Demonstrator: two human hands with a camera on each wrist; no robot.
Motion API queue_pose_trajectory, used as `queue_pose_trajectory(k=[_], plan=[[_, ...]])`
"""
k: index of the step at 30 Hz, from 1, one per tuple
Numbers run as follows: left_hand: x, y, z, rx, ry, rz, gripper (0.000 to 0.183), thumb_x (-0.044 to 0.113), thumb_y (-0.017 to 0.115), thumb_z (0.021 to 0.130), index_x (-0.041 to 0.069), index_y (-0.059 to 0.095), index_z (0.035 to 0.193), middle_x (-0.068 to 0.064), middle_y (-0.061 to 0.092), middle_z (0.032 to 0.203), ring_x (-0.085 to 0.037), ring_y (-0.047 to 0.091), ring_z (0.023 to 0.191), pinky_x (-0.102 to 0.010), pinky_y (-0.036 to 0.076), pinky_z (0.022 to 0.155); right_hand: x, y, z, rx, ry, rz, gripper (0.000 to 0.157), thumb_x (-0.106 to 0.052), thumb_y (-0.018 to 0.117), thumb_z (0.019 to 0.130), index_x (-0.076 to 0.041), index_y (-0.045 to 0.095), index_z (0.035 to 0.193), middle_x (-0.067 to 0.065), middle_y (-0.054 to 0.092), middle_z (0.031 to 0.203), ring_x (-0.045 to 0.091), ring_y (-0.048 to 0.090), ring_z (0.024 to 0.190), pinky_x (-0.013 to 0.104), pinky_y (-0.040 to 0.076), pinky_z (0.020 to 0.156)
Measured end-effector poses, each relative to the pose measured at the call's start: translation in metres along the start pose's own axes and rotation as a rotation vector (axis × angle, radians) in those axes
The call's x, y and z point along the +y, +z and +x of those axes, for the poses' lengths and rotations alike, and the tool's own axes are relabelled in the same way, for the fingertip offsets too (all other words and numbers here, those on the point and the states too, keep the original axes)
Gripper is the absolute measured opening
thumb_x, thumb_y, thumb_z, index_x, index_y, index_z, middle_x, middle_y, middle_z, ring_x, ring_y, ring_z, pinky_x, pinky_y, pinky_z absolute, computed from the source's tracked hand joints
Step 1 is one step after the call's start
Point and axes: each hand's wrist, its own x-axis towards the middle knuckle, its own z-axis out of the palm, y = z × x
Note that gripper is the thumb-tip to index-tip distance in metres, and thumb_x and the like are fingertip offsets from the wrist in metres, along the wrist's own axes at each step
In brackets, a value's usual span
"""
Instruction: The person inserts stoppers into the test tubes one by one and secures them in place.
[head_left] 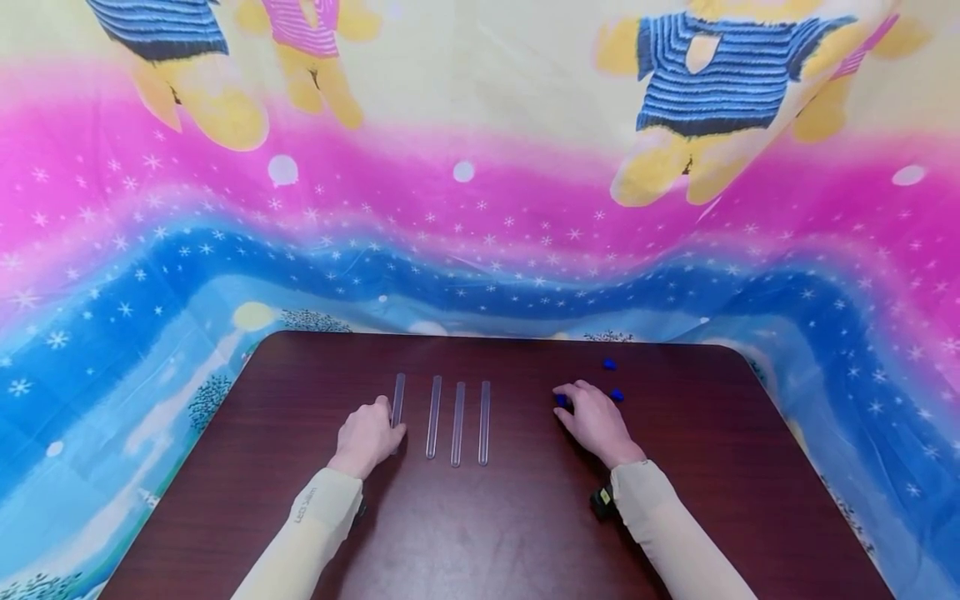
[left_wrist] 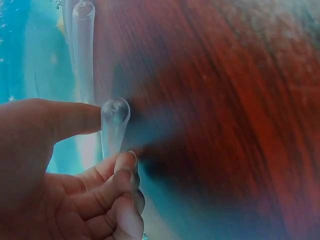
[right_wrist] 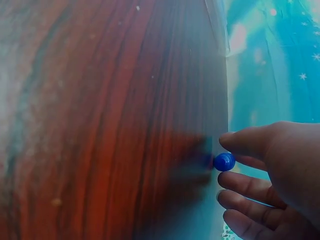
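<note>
Four clear tubes [head_left: 433, 417] formed a row at the dark counter [head_left: 465, 533], the rightmost tube [head_left: 485, 423] serving as landmark; three blue pieces appeared to its right. Two middle tubes [head_left: 457, 425] lay just left of the rightmost tube, nearly parallel to it, untouched. Farthest left of it, the left hand [head_left: 369, 435] held the outermost tube [head_left: 399, 398] in a narrow grip, between the thumb and bent fingers; whether this tube was raised could not be told. Well to the right of the rightmost tube, the right hand [head_left: 595, 423] had its thumb and fingers close about the nearest blue piece [head_left: 561, 401]; whether this grip was pinching it could not be told. Farther right of the landmark lay a second blue piece [head_left: 617, 395], near the knuckles, and a far blue piece [head_left: 610, 364]. Patterned cloth [head_left: 480, 208] hung beyond. Progress was judged early: one tube was in hand, no blue piece could be seen joined to any tube, and three tubes and two blue pieces remained unhandled.
</note>
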Motion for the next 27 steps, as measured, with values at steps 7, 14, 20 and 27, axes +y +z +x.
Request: queue_pose_trajectory(k=[7, 14, 20, 27], plan=[[-0.0005, 0.0011, 0.0005, 0.017, -0.008, -0.023, 0.027, 0.023, 0.069, 0.088, 0.002, 0.056, 0.098, -0.01, 0.057, 0.071, -0.034, 0.063, 0.069, -0.051, 0.052, 0.061, -0.003, 0.0015, 0.0037, -0.032, 0.017, 0.003, 0.032, -0.019, 0.077, 0.093, -0.008, 0.072, 0.122, 0.012, 0.066, 0.116, 0.031, 0.064, 0.103, 0.05, 0.052, 0.09], [0.0007, 0.0009, 0.0014, 0.029, -0.005, -0.028, 0.027, 0.021, 0.07, 0.088, 0.001, 0.056, 0.097, -0.011, 0.057, 0.071, -0.035, 0.063, 0.068, -0.052, 0.052, 0.06, -0.0036, 0.0061, 0.0053, -0.001, 0.049, 0.016, 0.025, -0.015, 0.078, 0.092, -0.009, 0.072, 0.115, 0.009, 0.066, 0.109, 0.025, 0.064, 0.091, 0.046, 0.054, 0.083], [0.0003, 0.0015, 0.0022, 0.032, -0.005, -0.024, 0.026, 0.021, 0.068, 0.088, 0.0, 0.055, 0.098, -0.011, 0.057, 0.071, -0.034, 0.062, 0.066, -0.051, 0.052, 0.06, -0.0038, 0.0081, 0.0057, 0.02, 0.068, 0.026, 0.024, -0.013, 0.077, 0.091, -0.008, 0.07, 0.113, 0.009, 0.065, 0.106, 0.024, 0.063, 0.086, 0.044, 0.055, 0.08], [0.0005, 0.0006, 0.0019, 0.052, 0.005, -0.017, 0.026, 0.023, 0.068, 0.088, 0.001, 0.055, 0.095, -0.01, 0.055, 0.068, -0.033, 0.061, 0.064, -0.051, 0.052, 0.059, -0.0043, 0.0084, 0.0058, 0.007, 0.1, 0.044, 0.024, -0.012, 0.075, 0.092, -0.007, 0.068, 0.114, 0.009, 0.064, 0.105, 0.023, 0.062, 0.084, 0.043, 0.054, 0.08]])
